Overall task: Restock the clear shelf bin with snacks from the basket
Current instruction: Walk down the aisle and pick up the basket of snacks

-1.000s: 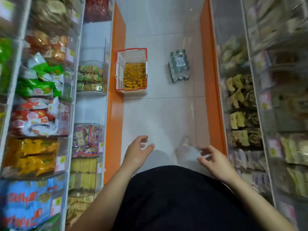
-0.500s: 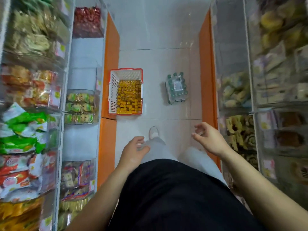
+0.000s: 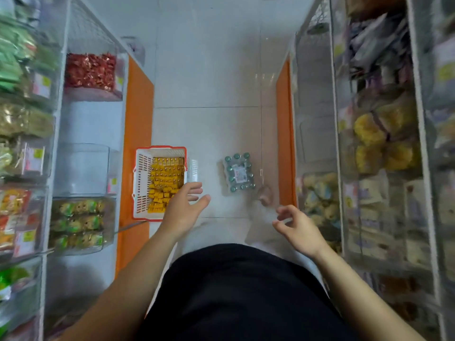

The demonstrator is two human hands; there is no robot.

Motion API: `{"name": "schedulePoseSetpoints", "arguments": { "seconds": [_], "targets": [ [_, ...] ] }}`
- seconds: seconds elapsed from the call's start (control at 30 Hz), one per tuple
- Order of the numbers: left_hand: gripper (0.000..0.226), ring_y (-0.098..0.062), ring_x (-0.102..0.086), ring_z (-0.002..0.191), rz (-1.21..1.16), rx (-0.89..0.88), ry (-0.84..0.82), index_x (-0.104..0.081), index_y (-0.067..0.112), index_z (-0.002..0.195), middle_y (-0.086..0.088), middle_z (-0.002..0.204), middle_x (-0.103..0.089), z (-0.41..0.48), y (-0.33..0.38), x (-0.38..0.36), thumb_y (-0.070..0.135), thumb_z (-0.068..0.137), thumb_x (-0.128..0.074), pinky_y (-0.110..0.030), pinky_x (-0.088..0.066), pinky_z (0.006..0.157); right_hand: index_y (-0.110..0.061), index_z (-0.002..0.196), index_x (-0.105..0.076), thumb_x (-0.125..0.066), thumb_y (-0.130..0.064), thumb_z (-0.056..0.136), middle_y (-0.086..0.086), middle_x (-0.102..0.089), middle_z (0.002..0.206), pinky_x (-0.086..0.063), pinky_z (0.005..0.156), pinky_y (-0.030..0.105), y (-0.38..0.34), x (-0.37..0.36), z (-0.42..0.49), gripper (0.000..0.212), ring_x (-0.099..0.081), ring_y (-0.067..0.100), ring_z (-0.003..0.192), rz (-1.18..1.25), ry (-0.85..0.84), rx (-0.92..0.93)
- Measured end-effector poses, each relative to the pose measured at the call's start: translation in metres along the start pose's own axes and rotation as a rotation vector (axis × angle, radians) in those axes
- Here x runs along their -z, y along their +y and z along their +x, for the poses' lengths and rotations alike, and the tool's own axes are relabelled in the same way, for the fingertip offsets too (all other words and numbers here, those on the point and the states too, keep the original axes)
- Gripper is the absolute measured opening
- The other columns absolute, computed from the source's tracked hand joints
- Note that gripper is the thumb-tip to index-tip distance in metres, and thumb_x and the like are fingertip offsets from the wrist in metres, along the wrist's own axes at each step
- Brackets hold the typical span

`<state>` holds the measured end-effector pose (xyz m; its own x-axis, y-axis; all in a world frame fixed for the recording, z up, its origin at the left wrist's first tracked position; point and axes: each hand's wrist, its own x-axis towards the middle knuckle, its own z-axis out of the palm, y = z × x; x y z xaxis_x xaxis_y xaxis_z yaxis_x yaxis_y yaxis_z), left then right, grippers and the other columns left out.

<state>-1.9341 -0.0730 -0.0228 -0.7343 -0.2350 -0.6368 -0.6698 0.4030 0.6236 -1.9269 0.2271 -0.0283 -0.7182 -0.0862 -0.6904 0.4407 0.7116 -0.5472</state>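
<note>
I see left hand (image 3: 183,212) spread empty over basket (image 3: 141,183) of yellow snacks (image 3: 166,178), right hand (image 3: 299,231) loosely curled, holding nothing

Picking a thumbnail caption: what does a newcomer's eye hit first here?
The white slatted plastic basket with a red rim, holding yellow wrapped snacks, on the floor beside the left orange shelf base. Right of it stands a shrink-wrapped pack of green-capped bottles; left of it, an empty clear plastic shelf bin.

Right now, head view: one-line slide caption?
Shop aisle: open left hand over the red-rimmed basket of yellow snacks, beside a clear shelf bin; right hand free, bottle pack nearby.
</note>
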Motion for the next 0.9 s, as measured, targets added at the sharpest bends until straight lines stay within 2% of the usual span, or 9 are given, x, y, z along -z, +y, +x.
{"name": "schedulePoseSetpoints", "arguments": {
  "seconds": [0.07,0.2,0.27,0.37,0.53,0.63,0.73,0.8,0.9],
  "targets": [
    [0.035,0.007,-0.058,0.096,-0.017,0.036,0.029,-0.059,0.029,0.126,0.007,0.121,-0.066,0.016,0.027,-0.001,0.031,0.094,-0.073,-0.024,-0.050,0.080,-0.024,0.118,-0.059,-0.069,-0.036,0.090,-0.010,-0.065,0.104,-0.044,0.072,0.019,-0.020,0.034,0.037,0.032,-0.063,0.001,0.085,-0.028,-0.006,0.030],
    [0.042,0.006,-0.057,0.098,-0.041,0.074,0.025,-0.059,0.023,0.133,0.008,0.122,-0.065,0.035,0.060,0.021,0.031,0.094,-0.073,-0.011,-0.041,0.075,-0.024,0.117,-0.060,-0.068,-0.037,0.090,-0.011,-0.066,0.099,-0.043,0.067,0.015,-0.092,0.081,0.099,0.030,-0.063,0.002,0.084,-0.104,-0.026,0.114],
    [0.042,0.002,-0.058,0.099,-0.066,0.102,0.033,-0.059,0.022,0.133,0.008,0.124,-0.064,0.051,0.067,0.038,0.032,0.094,-0.073,-0.011,-0.041,0.076,-0.024,0.115,-0.061,-0.068,-0.037,0.090,-0.012,-0.067,0.094,-0.045,0.063,0.013,-0.137,0.091,0.128,0.029,-0.065,0.003,0.079,-0.135,-0.043,0.167],
    [0.042,-0.010,-0.061,0.109,-0.125,0.108,0.101,-0.060,0.021,0.132,0.005,0.125,-0.066,0.088,0.073,0.072,0.030,0.093,-0.074,-0.016,-0.043,0.081,-0.024,0.119,-0.061,-0.067,-0.038,0.090,-0.009,-0.067,0.102,-0.052,0.076,0.024,-0.203,0.090,0.173,0.033,-0.066,0.007,0.087,-0.183,-0.074,0.228],
    [0.038,-0.010,-0.062,0.107,-0.181,0.071,0.138,-0.062,0.022,0.127,0.008,0.117,-0.067,0.155,0.069,0.143,0.029,0.092,-0.075,-0.018,-0.043,0.088,-0.024,0.124,-0.059,-0.066,-0.039,0.091,-0.009,-0.065,0.107,-0.050,0.073,0.024,-0.300,0.061,0.223,0.036,-0.065,0.004,0.085,-0.287,-0.131,0.267],
    [0.027,-0.002,-0.061,0.100,-0.225,0.074,0.173,-0.061,0.029,0.116,0.016,0.106,-0.065,0.177,0.065,0.186,0.026,0.093,-0.075,0.001,-0.038,0.075,-0.022,0.126,-0.059,-0.064,-0.039,0.092,-0.006,-0.067,0.111,-0.054,0.085,0.035,-0.357,0.040,0.236,0.038,-0.067,0.014,0.091,-0.371,-0.187,0.292],
    [0.028,-0.006,-0.062,0.106,-0.307,0.121,0.240,-0.063,0.026,0.117,0.011,0.112,-0.066,0.186,0.058,0.218,0.028,0.092,-0.075,-0.009,-0.042,0.083,-0.019,0.125,-0.060,-0.066,-0.036,0.091,-0.003,-0.068,0.112,-0.052,0.086,0.034,-0.407,0.021,0.246,0.038,-0.067,0.018,0.093,-0.437,-0.240,0.345],
    [0.030,-0.005,-0.064,0.105,-0.365,0.158,0.287,-0.061,0.031,0.115,0.015,0.113,-0.065,0.188,0.053,0.231,0.036,0.089,-0.076,-0.016,-0.044,0.084,-0.019,0.124,-0.061,-0.067,-0.034,0.091,-0.002,-0.067,0.112,-0.049,0.080,0.029,-0.437,0.008,0.257,0.037,-0.067,0.016,0.090,-0.481,-0.285,0.387],
    [0.049,0.012,-0.059,0.093,-0.426,0.227,0.381,-0.059,0.040,0.107,0.032,0.103,-0.060,0.185,0.046,0.242,0.069,0.068,-0.066,-0.013,-0.041,0.074,-0.018,0.126,-0.060,-0.066,-0.034,0.092,-0.003,-0.066,0.113,-0.049,0.079,0.028,-0.473,-0.015,0.278,0.037,-0.066,0.016,0.089,-0.571,-0.372,0.467]
  ]
}}
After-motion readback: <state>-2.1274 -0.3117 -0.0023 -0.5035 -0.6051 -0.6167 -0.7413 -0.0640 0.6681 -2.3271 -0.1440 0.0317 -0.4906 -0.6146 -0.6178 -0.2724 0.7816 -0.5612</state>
